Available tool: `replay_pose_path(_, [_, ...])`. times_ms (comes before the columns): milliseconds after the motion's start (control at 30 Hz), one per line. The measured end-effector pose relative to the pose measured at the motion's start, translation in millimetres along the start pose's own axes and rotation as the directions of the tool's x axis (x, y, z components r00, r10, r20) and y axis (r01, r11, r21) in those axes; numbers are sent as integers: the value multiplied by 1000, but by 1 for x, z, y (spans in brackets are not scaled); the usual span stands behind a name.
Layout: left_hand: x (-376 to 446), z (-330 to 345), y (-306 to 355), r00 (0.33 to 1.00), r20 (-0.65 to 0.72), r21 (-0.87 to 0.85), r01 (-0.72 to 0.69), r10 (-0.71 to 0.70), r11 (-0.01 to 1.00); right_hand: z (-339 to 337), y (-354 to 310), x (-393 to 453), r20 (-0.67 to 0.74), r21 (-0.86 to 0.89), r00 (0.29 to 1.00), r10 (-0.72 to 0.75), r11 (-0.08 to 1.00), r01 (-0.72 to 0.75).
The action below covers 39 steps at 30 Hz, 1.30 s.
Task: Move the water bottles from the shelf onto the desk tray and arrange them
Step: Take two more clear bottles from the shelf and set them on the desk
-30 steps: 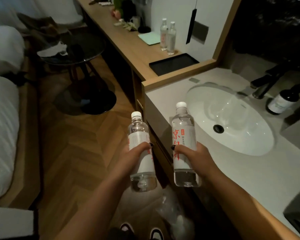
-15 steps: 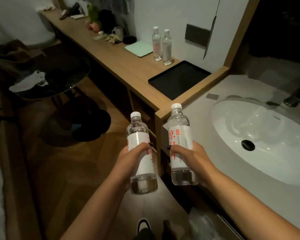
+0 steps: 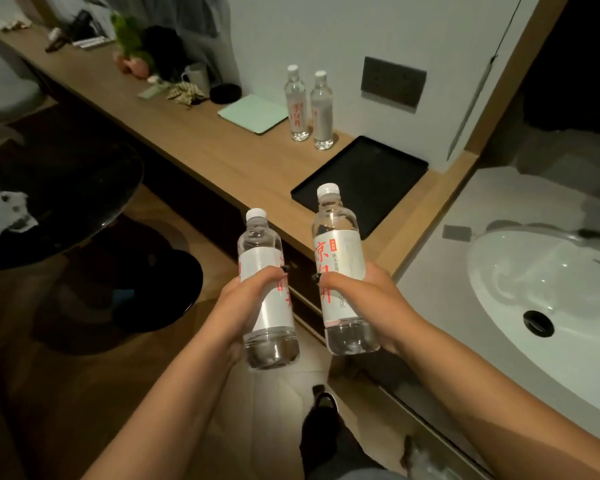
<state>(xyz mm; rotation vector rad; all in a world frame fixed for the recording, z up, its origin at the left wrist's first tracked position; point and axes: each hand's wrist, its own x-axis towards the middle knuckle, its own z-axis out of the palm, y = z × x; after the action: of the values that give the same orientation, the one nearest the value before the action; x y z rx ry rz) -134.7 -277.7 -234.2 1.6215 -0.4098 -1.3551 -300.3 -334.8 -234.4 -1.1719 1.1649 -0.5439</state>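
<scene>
My left hand (image 3: 246, 299) grips a clear water bottle (image 3: 262, 251) with a white cap and a white label, held upright in front of me. My right hand (image 3: 368, 299) grips a second such bottle (image 3: 336, 244) with red characters on its label, a little higher and closer to the desk. A black rectangular tray (image 3: 378, 174) lies on the wooden desk (image 3: 194, 140) just beyond the bottles. Two more water bottles (image 3: 296, 105) (image 3: 322, 112) stand upright on the desk beside the tray's far left corner.
A white sink basin (image 3: 541, 292) sits in the counter to the right, past a raised wooden edge. A green pad (image 3: 253, 112), a mug, a potted plant and small items lie further along the desk. A round dark glass table (image 3: 49, 202) stands to the left.
The view has moved closer to the desk and tray. Both hands still hold their bottles upright, now nearer the tray's front corner.
</scene>
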Motion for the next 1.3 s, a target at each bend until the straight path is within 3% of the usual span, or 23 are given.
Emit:
replay_pose_path(467, [155,-13,104,990,92,-92,116,-108,989,17,-83,168,-73,-41,995,63,997,-66])
replay_pose_path(800, [271,-58,180,971,196,69,123,-134,990,65,-116,282,-186,55,975,118,992,-110])
replay_pose_path(1067, [350,-67,238,972,224,194,31,-75,980,88,-128,352,-351,205,926,136,977,-65])
replay_pose_path(1300, [397,-39,268,977,198,189,38,-76,981,66,-144,398,-489,108,868,89,993,-41])
